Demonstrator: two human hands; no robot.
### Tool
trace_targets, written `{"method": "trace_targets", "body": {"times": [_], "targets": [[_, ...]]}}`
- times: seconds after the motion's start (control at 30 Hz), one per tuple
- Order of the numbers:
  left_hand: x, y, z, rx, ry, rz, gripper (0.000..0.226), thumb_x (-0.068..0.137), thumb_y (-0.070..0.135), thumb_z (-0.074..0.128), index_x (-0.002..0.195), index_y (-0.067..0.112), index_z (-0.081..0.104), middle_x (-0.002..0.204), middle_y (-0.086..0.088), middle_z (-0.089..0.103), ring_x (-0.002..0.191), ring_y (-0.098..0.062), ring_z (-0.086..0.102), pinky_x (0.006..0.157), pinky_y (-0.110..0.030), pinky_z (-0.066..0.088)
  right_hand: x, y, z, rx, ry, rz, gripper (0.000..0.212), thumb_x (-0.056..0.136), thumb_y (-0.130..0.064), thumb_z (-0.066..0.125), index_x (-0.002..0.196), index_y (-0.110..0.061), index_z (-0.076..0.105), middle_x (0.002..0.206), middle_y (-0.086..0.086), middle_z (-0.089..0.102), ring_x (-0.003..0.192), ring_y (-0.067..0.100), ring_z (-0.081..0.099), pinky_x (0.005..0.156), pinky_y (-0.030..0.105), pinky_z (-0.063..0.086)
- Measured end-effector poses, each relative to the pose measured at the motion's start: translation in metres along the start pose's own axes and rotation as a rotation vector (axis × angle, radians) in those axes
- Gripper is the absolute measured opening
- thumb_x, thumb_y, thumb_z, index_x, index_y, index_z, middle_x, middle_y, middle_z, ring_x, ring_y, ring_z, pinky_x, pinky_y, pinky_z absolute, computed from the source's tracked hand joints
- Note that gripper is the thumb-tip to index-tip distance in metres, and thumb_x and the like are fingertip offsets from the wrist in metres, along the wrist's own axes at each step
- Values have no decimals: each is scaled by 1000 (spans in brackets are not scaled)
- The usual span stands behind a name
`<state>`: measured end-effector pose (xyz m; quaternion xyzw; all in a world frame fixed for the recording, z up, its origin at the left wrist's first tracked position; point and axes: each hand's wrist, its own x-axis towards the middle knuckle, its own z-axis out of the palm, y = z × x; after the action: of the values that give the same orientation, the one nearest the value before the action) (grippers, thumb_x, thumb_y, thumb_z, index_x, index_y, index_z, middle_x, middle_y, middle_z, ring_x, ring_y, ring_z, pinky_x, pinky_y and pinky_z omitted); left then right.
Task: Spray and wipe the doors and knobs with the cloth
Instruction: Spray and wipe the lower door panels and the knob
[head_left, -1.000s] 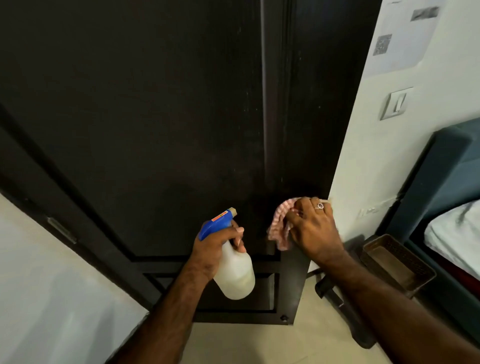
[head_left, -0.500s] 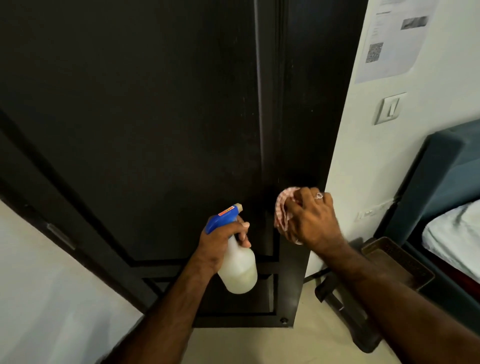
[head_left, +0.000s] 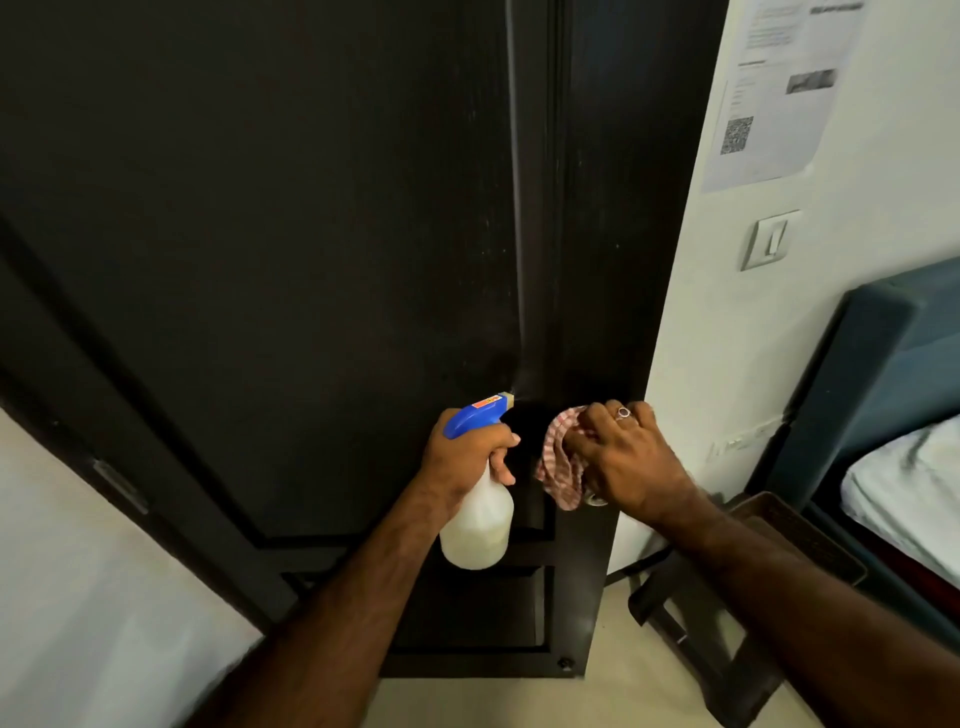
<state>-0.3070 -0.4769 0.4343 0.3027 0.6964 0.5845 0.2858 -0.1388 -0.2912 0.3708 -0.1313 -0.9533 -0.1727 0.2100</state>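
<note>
Since the last frame I see my right hand (head_left: 631, 462) has slid its bunched red-checked cloth (head_left: 561, 467) lower on the matte dark wooden door (head_left: 311, 234), fingers curled over the soft folds. Just to its left, my left hand (head_left: 465, 454) grips the translucent, blue-headed spray bottle (head_left: 478, 519), nozzle toward the door.

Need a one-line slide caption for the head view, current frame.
Left hand aims a spray bottle at the dark door while the right hand presses a checked cloth against it.
</note>
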Motion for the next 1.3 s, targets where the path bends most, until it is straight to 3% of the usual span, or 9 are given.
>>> {"method": "trace_targets", "body": {"times": [0.17, 0.3, 0.57, 0.77, 0.83, 0.9, 1.0, 1.13, 1.3], "targets": [[6, 7, 6, 3, -10, -27, 16, 93, 1, 68, 83, 11, 76, 61, -16, 64, 68, -37, 72, 70, -39, 60, 15, 8, -17, 58, 230, 32, 62, 77, -44, 84, 130, -16, 68, 123, 18, 58, 107, 40, 59, 94, 49, 40], [7, 11, 2, -4, -16, -38, 16, 93, 3, 68, 80, -4, 73, 65, -17, 67, 65, -37, 73, 63, -35, 59, 46, 10, -36, 77, 386, 99, 59, 85, -44, 69, 134, -11, 67, 122, 25, 61, 106, 41, 56, 90, 50, 41], [6, 15, -14, -36, -42, 36, 12, 94, 4, 69, 82, 4, 71, 72, -18, 67, 51, -25, 61, 78, -37, 61, 29, 18, -21, -46, 128, -154, 68, 71, -45, 88, 130, -16, 71, 122, 19, 62, 109, 42, 61, 92, 53, 46], [6, 11, -3, -6, -44, 9, 24, 93, 6, 70, 69, 3, 68, 69, -17, 65, 49, -24, 59, 65, -32, 57, 60, 30, -51, 191, 472, 195, 61, 86, -33, 78, 142, -10, 65, 129, 27, 57, 107, 44, 56, 85, 50, 43], [4, 6, 0, -1, -55, 7, 22, 93, 5, 70, 72, 0, 68, 67, -17, 64, 47, -23, 59, 65, -31, 57, 37, 19, -27, 203, 381, 144, 57, 87, -24, 67, 143, -10, 64, 127, 25, 57, 106, 42, 56, 82, 47, 45], [2, 0, 0, 18, -72, 11, 21, 94, 4, 68, 73, 1, 68, 63, -14, 64, 46, -22, 58, 69, -26, 59, 4, 8, 3, 218, 119, 84, 53, 92, -32, 55, 142, -16, 63, 128, 19, 55, 107, 39, 58, 81, 46, 53], [1, -5, 0, 19, -83, -1, 29, 94, 3, 68, 66, 8, 71, 65, -16, 63, 48, -23, 58, 74, -23, 58, -18, 5, 17, 373, -194, 271, 50, 98, -47, 61, 144, -28, 63, 136, 7, 51, 118, 31, 59, 93, 42, 55], [0, -11, -2, 19, -87, -20, 24, 93, 4, 69, 69, 5, 71, 69, -18, 63, 50, -23, 59, 70, -28, 58, -12, -3, 2, 583, -261, 489, 43, 94, -50, 64, 133, -33, 70, 132, -1, 58, 114, 20, 62, 96, 33, 53], [0, -10, -4, 2, -76, 0, 22, 94, 2, 67, 76, -10, 66, 68, -21, 61, 49, -24, 58, 80, -22, 59, -22, -34, 6, 588, -237, 921, 78, 89, -88, 40, 133, -28, 64, 136, 7, 61, 113, 30, 65, 99, 53, 56]]}}
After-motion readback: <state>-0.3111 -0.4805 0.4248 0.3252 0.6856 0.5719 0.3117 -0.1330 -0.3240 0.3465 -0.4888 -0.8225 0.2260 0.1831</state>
